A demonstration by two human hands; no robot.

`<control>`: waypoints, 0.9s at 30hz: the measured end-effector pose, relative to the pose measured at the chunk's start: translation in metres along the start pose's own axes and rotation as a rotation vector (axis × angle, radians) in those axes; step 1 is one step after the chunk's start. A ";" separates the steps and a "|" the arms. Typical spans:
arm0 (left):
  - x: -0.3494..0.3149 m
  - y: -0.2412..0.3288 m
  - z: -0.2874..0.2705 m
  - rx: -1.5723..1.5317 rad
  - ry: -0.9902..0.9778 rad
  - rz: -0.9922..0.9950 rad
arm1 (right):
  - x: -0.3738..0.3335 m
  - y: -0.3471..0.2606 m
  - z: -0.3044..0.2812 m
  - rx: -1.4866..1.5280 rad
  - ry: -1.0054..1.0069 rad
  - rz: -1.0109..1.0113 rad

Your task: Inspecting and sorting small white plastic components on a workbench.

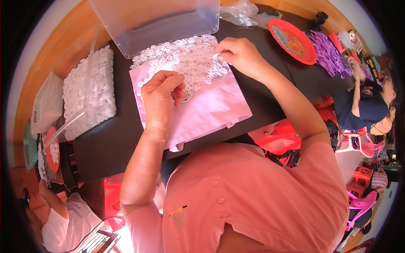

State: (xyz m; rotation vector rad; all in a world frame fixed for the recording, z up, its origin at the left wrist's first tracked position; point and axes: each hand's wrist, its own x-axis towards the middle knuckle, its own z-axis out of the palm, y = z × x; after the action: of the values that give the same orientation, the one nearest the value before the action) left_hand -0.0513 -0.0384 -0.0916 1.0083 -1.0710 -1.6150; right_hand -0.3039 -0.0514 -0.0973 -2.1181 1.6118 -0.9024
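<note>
A flat pink bag (211, 106) lies on the dark table in front of me. Many small white oval plastic pieces (192, 62) with openings in them are heaped over its far half. My right hand (241, 55) is at the heap's right edge, its thumb and forefinger pinching one white oval piece (217, 57). Over the left side of the bag, my left hand (162, 95) is closed, fingertips pressed together. Whatever it may hold is hidden. A round printed mark (187, 97) shows on the bag beside that hand.
A clear plastic bin (126, 29) stands behind the heap. To the left is a bin packed with white pieces (90, 90), beside a white basket (48, 101). A red plate (310, 55) and purple strips (325, 52) lie at right. People sit on both sides.
</note>
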 end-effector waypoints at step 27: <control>0.001 0.007 -0.010 -0.261 0.012 0.050 | 0.008 -0.092 0.031 0.970 -0.005 0.283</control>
State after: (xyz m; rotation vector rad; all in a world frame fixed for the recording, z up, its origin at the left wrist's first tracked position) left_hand -0.0403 -0.0427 -0.0881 0.8105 -0.8440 -1.6557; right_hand -0.2146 -0.0342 -0.0632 -1.1872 1.0685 -1.2292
